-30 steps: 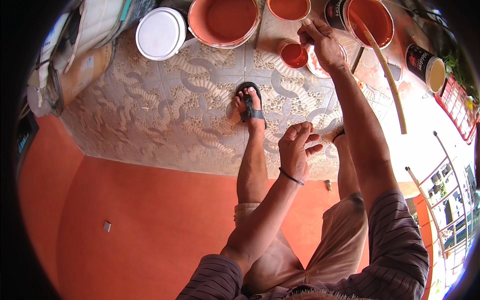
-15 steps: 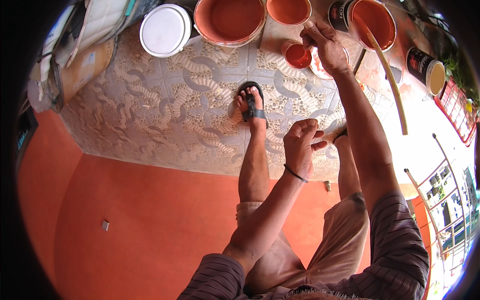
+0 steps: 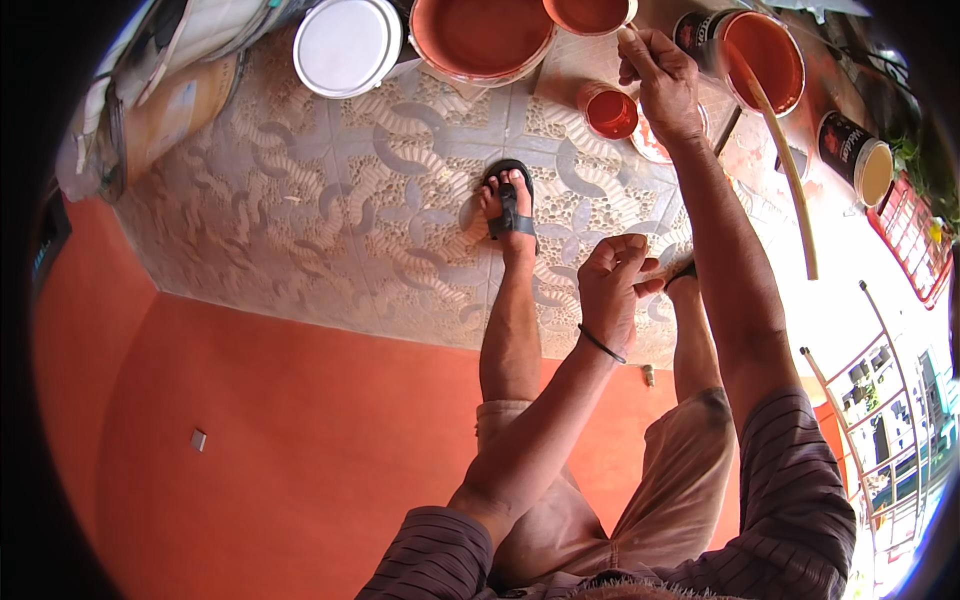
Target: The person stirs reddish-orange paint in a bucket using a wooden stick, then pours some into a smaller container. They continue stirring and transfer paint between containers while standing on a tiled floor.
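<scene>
I have the right hand pinched at the rim of a pot, red inside; whether it grips, I cannot tell. The left hand hangs half open below the pot. Left of the pot: a red-coated tub; below: a cup of red paint; right: a red-coated bucket with a stick

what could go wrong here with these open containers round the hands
The right hand is at the rim of a round red-orange container; a slip might tip it.
The small red cup stands uncovered close by in the picture, so it could get knocked.
The long curved stick juts from the open bucket near the right forearm; a bump might dislodge it.
</scene>
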Demonstrator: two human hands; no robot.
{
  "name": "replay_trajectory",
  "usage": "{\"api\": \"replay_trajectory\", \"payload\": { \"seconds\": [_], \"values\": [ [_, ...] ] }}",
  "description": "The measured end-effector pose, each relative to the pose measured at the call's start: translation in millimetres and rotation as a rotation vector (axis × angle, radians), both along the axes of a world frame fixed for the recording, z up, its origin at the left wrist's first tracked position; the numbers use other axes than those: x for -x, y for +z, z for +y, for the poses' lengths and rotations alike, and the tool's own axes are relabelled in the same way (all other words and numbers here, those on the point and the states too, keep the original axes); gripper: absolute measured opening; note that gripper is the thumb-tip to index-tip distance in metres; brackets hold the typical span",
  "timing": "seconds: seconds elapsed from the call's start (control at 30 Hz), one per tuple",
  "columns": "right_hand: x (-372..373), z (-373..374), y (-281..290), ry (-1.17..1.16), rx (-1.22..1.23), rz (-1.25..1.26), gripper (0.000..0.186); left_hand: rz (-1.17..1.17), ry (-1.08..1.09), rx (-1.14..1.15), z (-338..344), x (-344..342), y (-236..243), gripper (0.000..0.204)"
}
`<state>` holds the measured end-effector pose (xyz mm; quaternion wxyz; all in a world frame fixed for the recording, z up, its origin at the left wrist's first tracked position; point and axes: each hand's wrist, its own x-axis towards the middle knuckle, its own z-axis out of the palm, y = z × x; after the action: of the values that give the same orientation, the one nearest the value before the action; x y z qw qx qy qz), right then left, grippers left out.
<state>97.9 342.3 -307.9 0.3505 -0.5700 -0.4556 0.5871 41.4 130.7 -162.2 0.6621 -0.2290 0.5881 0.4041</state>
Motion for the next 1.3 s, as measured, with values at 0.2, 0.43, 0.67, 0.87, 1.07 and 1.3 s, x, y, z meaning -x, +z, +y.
{"api": "replay_trajectory", "payload": {
  "seconds": [0.2,0.43,0.67,0.87,1.07,1.3],
  "values": [
    [46.9,8.8,16.2,-0.005,-0.349,-0.400,0.019,0.007,0.039,0.008,2.8,8.4,0.5,0.020],
    [75.0,13.9,22.8,0.246,-0.836,-0.827,0.017,0.024,0.076,0.007,5.2,21.6,3.6,0.020],
    [80.9,20.1,18.9,0.227,-1.139,-0.903,0.015,0.030,0.128,-0.037,3.8,28.7,3.4,0.022],
    [79.9,12.7,55.0,0.267,-1.356,-0.892,0.021,0.066,0.136,-0.043,2.1,32.0,6.5,0.022],
    [77.7,5.7,32.1,0.411,-1.314,-0.857,0.023,0.090,0.141,-0.029,2.8,29.0,5.9,0.018],
    [83.8,-5.0,1.0,0.410,-1.094,-0.882,0.016,0.130,0.117,-0.035,-0.3,25.3,5.1,0.016]
  ]
}}
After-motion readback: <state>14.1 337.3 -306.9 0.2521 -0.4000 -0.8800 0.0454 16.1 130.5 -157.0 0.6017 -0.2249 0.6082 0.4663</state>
